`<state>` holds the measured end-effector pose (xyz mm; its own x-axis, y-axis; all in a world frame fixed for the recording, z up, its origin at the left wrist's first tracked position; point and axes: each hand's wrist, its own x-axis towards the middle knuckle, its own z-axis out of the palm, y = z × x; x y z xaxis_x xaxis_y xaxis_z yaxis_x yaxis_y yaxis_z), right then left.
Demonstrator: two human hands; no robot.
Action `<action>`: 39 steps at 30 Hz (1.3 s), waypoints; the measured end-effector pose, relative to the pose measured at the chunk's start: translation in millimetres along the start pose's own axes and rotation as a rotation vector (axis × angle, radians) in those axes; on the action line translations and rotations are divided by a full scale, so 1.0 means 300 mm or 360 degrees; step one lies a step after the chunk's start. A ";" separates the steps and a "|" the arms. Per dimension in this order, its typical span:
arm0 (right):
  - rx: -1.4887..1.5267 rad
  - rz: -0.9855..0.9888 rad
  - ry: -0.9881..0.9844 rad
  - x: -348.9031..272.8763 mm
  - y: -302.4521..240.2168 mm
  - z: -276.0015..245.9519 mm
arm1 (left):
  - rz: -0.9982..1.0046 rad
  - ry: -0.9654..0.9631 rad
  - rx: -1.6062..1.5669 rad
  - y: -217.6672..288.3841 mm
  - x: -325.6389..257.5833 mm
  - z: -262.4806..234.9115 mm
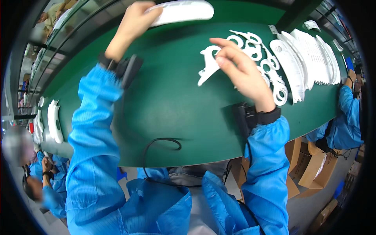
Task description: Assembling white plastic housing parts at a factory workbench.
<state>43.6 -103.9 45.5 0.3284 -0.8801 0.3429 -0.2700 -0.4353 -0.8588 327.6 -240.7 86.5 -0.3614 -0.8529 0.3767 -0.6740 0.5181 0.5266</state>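
Note:
My left hand reaches to the far edge of the green table and grips one end of a long white oval plastic shell. My right hand pinches a flat white plastic piece with a ring and a pointed tail, lifted just above the table. Right beside that hand lies a heap of several similar white ring-shaped pieces. Both wrists wear black bands with small black boxes, and both arms are in blue sleeves.
A row of overlapping white ribbed shells lies at the right. More white shells rest at the table's left end. A black cable loops at the near edge. Other people in blue sit at left and right. Cardboard boxes stand below.

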 end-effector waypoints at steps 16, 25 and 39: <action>0.0543 0.0544 -0.0311 0.030 -0.059 0.248 | 0.0197 0.0194 0.0304 0.202 -0.663 -0.128; 0.1060 0.0652 -0.0701 0.089 -0.084 0.231 | 0.0355 0.0235 -0.0039 0.137 -0.623 -0.042; 0.2034 0.1166 -0.0612 0.046 -0.092 0.269 | 0.0368 0.0233 0.0217 0.128 -0.636 -0.020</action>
<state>128.6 -88.8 43.2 0.7370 -0.6334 -0.2356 0.4005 0.6902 -0.6027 374.7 -57.7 39.4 -0.4253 -0.6900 0.5857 -0.6684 0.6758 0.3107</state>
